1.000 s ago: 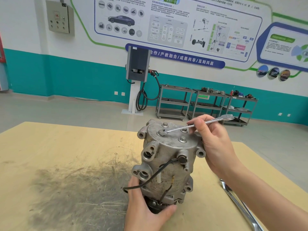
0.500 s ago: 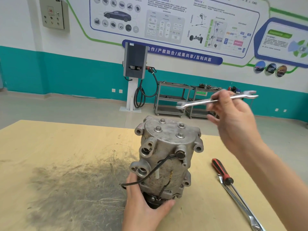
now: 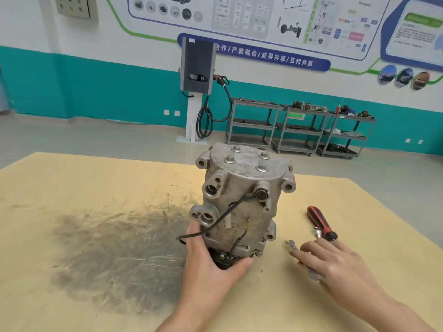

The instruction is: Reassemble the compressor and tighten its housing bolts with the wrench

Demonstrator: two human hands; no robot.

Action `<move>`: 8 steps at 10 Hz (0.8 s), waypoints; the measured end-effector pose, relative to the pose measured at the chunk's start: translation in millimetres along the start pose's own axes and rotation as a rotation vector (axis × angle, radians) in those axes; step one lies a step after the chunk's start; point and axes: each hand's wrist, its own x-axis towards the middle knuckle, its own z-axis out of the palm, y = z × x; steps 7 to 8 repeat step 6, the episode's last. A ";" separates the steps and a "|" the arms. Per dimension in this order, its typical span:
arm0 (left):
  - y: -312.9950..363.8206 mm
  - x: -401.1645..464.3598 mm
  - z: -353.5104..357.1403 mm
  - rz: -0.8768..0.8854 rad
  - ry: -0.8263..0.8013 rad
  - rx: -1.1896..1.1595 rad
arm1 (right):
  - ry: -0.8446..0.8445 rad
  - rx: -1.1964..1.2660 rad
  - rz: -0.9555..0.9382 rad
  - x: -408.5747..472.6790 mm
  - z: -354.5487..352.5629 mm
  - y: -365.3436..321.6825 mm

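Compressor (image 3: 239,200) stands upright on the yellow bench (image 3: 96,188), at the right edge of the dark grease smear (image 3: 115,255). Cover is on; four housing bolts (image 3: 261,167) are seated in the top face, heads showing.

Left hand (image 3: 211,264) wraps the compressor's lower end, thumb to the right under the body, fingers round the left side by the black wire (image 3: 215,226). Firm grasp, steadying it.

Right hand (image 3: 340,262) is low on the bench just right of the compressor base, lying over the wrench (image 3: 291,245). Only the open jaw end shows past the fingertips (image 3: 296,254), and a blurred bit of shank under the palm. Fingers look mostly extended, not clenched; can't tell for sure whether they pinch the shank or only rest on it. Red-handled screwdriver (image 3: 321,224) lies just beyond that hand, right of the compressor, and looks to cross another bare metal tool.

Judgement: the step is either parking the wrench or re-gripping it for another bolt. To do it well:
- keep the left hand clamped low, since the unit is tall on a narrow base and will tip under side load
- seat the jaw fully on the bolt flats before pulling
- work the bolts crosswise and evenly, so the cover pulls down flat
- keep the wire clear of the swing arc
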 end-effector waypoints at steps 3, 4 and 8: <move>0.6 0.5 -0.9 -0.036 -0.001 0.048 | 0.028 -0.172 -0.082 -2.2 17.2 -18.0; 0.3 2.6 0.7 -0.035 0.001 0.054 | -0.039 -0.172 -0.067 -2.3 20.6 -22.0; -0.3 2.2 0.2 -0.028 -0.013 0.074 | 0.079 0.134 0.087 17.7 -23.2 -6.9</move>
